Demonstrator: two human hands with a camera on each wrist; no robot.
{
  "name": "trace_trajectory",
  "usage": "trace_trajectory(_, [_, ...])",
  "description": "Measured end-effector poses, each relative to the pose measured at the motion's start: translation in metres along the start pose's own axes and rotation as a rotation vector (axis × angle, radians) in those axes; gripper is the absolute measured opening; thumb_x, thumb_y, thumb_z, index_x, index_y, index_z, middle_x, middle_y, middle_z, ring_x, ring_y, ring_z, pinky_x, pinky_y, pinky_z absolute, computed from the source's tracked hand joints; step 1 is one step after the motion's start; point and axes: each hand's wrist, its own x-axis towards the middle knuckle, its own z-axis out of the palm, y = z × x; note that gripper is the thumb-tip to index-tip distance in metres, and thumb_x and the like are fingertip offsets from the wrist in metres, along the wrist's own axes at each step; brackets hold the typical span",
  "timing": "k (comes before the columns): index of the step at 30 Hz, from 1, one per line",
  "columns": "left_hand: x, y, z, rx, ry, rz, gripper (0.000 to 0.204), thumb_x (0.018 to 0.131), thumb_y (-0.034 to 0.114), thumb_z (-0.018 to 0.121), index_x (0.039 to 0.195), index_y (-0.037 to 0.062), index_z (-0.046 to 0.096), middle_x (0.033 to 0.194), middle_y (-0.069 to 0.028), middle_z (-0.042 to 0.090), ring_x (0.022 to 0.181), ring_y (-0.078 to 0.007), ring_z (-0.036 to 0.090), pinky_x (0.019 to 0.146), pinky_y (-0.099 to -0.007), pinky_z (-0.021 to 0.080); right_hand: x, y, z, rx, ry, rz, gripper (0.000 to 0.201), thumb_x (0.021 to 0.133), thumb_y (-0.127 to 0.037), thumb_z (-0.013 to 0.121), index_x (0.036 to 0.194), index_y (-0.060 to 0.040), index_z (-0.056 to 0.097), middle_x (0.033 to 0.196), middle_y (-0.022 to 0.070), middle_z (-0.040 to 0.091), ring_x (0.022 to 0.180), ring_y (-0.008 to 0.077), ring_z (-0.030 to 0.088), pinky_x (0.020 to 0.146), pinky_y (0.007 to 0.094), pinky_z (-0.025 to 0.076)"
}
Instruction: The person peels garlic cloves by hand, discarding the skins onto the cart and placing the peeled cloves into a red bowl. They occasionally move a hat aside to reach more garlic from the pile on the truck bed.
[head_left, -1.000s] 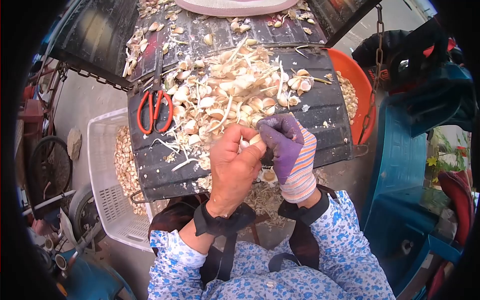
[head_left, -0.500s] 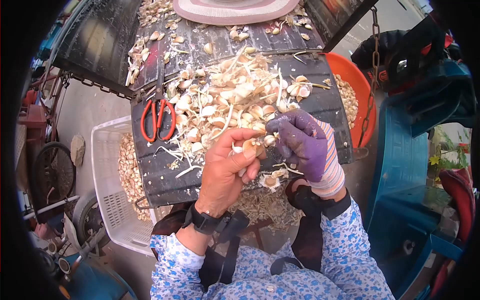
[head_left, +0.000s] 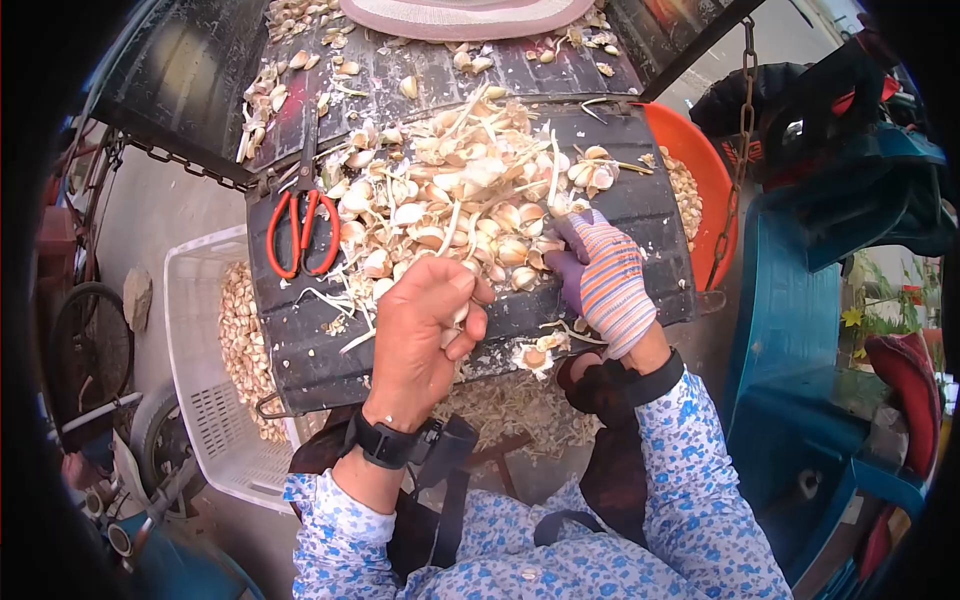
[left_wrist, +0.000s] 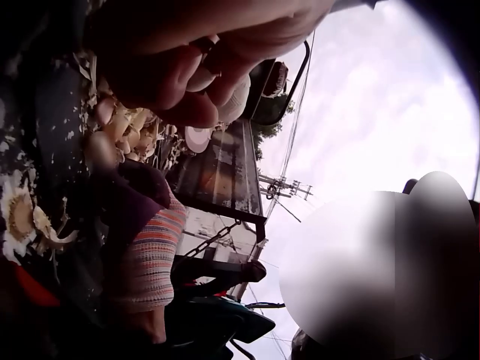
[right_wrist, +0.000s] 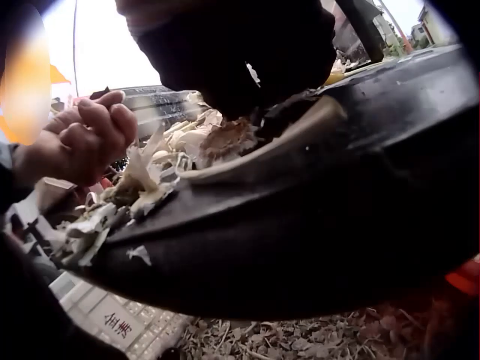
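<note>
A heap of garlic cloves and papery skins (head_left: 460, 185) lies on the black ridged board. My bare left hand (head_left: 425, 320) is curled over the near edge of the heap. Its fingers hold garlic cloves (left_wrist: 201, 79), with pale bits showing between them in the left wrist view. At the heap's right side is my right hand (head_left: 607, 280), in a purple and striped glove. Its fingertips reach in among the garlic; whether they pinch a piece I cannot tell. A garlic piece with a brown root end (right_wrist: 229, 142) shows just below the dark glove in the right wrist view.
Red-handled scissors (head_left: 303, 235) lie left of the heap. A white plastic crate (head_left: 205, 340) with cloves stands below left, an orange basin (head_left: 720, 160) with cloves at right. A chain (head_left: 745, 130) hangs by the basin. A pale hat (head_left: 465, 20) lies at the back.
The hands were together over a garlic piece and have come apart. The left fingers have closed over cloves and moved left; the gloved right hand has lowered to the heap's right side.
</note>
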Motion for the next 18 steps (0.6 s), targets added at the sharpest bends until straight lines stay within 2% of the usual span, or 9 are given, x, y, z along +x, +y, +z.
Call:
trace_trajectory(1, [-0.001, 0.002, 0.006, 0.08, 0.012, 0.017, 0.021, 0.09, 0.01, 0.056, 0.109, 0.001, 0.056, 0.087, -0.0123, 0.063, 0.058, -0.0114, 0.056, 0.04, -0.0172, 0.033, 0.002, -0.004, -0.005, 0.134, -0.001, 0.047, 0.025, 0.074, -0.013, 0.066, 0.097, -0.0052, 0.065, 0.087, 0.0178, 0.06, 0.083, 0.0343, 0.06, 0.069, 0.0426, 0.049])
trace_trajectory(2, [0.0, 0.003, 0.013, 0.158, 0.028, 0.037, 0.021, 0.09, 0.009, 0.057, 0.109, 0.0009, 0.056, 0.085, -0.011, 0.063, 0.057, -0.01, 0.056, 0.04, -0.0164, 0.033, 0.001, -0.015, -0.018, 0.116, -0.007, -0.051, 0.025, 0.074, -0.01, 0.069, 0.098, -0.0016, 0.064, 0.083, 0.0125, 0.061, 0.074, 0.0266, 0.063, 0.064, 0.0332, 0.048])
trace_trajectory(4, [0.001, 0.003, 0.019, 0.226, -0.044, 0.01, 0.02, 0.089, 0.01, 0.058, 0.107, 0.001, 0.057, 0.08, -0.0056, 0.063, 0.055, -0.0069, 0.054, 0.042, -0.0166, 0.033, -0.001, -0.03, -0.029, 0.252, -0.064, -0.216, 0.026, 0.075, -0.008, 0.068, 0.099, -0.0008, 0.064, 0.084, 0.0127, 0.061, 0.075, 0.025, 0.064, 0.065, 0.0326, 0.05])
trace_trajectory(7, [0.0, 0.0, 0.022, 0.292, -0.089, -0.065, 0.013, 0.086, 0.006, 0.058, 0.097, 0.0005, 0.058, 0.072, -0.0004, 0.059, 0.053, -0.0056, 0.053, 0.044, -0.0176, 0.035, -0.007, -0.034, -0.028, 0.355, -0.123, -0.224, 0.026, 0.075, -0.007, 0.068, 0.099, -0.0008, 0.063, 0.084, 0.0123, 0.061, 0.076, 0.0248, 0.064, 0.066, 0.0329, 0.05])
trace_trajectory(10, [-0.001, -0.001, 0.023, 0.267, -0.093, -0.07, 0.008, 0.083, 0.001, 0.056, 0.091, 0.0004, 0.057, 0.068, 0.0001, 0.057, 0.051, -0.0064, 0.052, 0.044, -0.0186, 0.036, -0.008, -0.039, -0.031, 0.522, -0.148, -0.125, 0.022, 0.076, -0.01, 0.067, 0.096, -0.0023, 0.063, 0.081, 0.0162, 0.059, 0.076, 0.0345, 0.06, 0.064, 0.0395, 0.047])
trace_trajectory(11, [-0.001, -0.003, 0.026, 0.262, -0.077, -0.047, 0.008, 0.082, 0.0, 0.056, 0.09, 0.0004, 0.056, 0.067, 0.0001, 0.057, 0.05, -0.0064, 0.052, 0.044, -0.0189, 0.037, -0.01, -0.039, -0.031, 0.49, -0.145, -0.165, 0.021, 0.078, -0.008, 0.065, 0.098, -0.0022, 0.063, 0.082, 0.0164, 0.059, 0.076, 0.0343, 0.06, 0.064, 0.0398, 0.047])
trace_trajectory(14, [-0.002, -0.011, 0.035, 0.29, -0.033, 0.013, 0.008, 0.079, -0.003, 0.056, 0.087, 0.0001, 0.055, 0.065, 0.0002, 0.056, 0.05, -0.0063, 0.051, 0.044, -0.0198, 0.038, -0.015, -0.038, -0.024, 0.532, -0.081, -0.112, 0.021, 0.078, -0.008, 0.065, 0.099, -0.0024, 0.062, 0.083, 0.0162, 0.059, 0.076, 0.0343, 0.059, 0.063, 0.0398, 0.047])
trace_trajectory(15, [-0.002, -0.012, 0.036, 0.328, -0.02, 0.038, 0.009, 0.079, -0.003, 0.057, 0.087, 0.0001, 0.055, 0.065, 0.0002, 0.056, 0.05, -0.0061, 0.051, 0.044, -0.02, 0.038, -0.016, -0.039, -0.023, 0.484, -0.03, -0.13, 0.018, 0.078, -0.005, 0.064, 0.096, -0.0001, 0.064, 0.083, 0.0117, 0.06, 0.073, 0.0224, 0.062, 0.065, 0.0312, 0.049])
trace_trajectory(18, [-0.002, -0.019, 0.042, 0.414, 0.003, 0.095, 0.01, 0.078, -0.003, 0.058, 0.086, 0.0006, 0.055, 0.065, 0.0009, 0.055, 0.05, -0.0053, 0.05, 0.045, -0.0201, 0.038, -0.018, -0.04, -0.022, 0.51, -0.013, -0.053, 0.015, 0.08, -0.004, 0.062, 0.094, 0.0002, 0.064, 0.08, 0.0097, 0.06, 0.071, 0.0179, 0.06, 0.064, 0.0297, 0.048])
